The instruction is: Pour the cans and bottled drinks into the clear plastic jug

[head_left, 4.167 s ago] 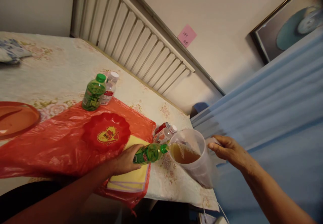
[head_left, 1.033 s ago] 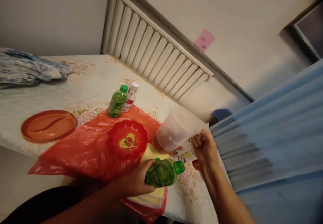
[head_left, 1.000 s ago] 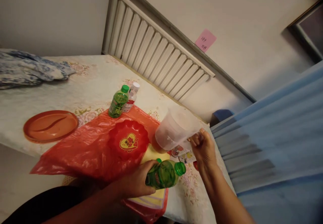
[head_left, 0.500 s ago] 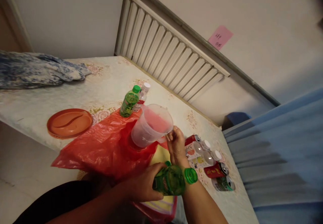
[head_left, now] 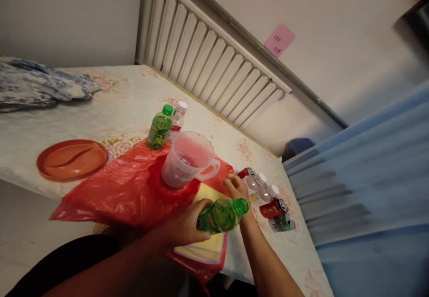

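My left hand [head_left: 191, 225] is wrapped around a green plastic bottle [head_left: 217, 216], which lies tilted with its green neck pointing right. My right hand [head_left: 237, 187] is just right of a clear plastic measuring jug [head_left: 182, 163], apart from its handle, with its fingers loosely bent and nothing visible in them. Inside the jug the red beneath shows through, and I cannot tell how much liquid there is. The jug stands on a red plastic bag [head_left: 117, 190]. Below the bottle lies a yellow cloth or paper sheet [head_left: 204, 248].
Behind the jug stand a green-capped bottle [head_left: 160, 127] and a white-capped bottle [head_left: 179, 116]. Several cans and clear bottles line the right, including a red can [head_left: 271, 208]. An orange plate [head_left: 72, 161] is left, a bunched cloth [head_left: 43, 85] beyond. A radiator [head_left: 204, 42] lines the wall.
My right hand has come away from the jug's handle, which now shows fully. The green bottle in my left hand is slightly higher in view. The camera's view has shifted.
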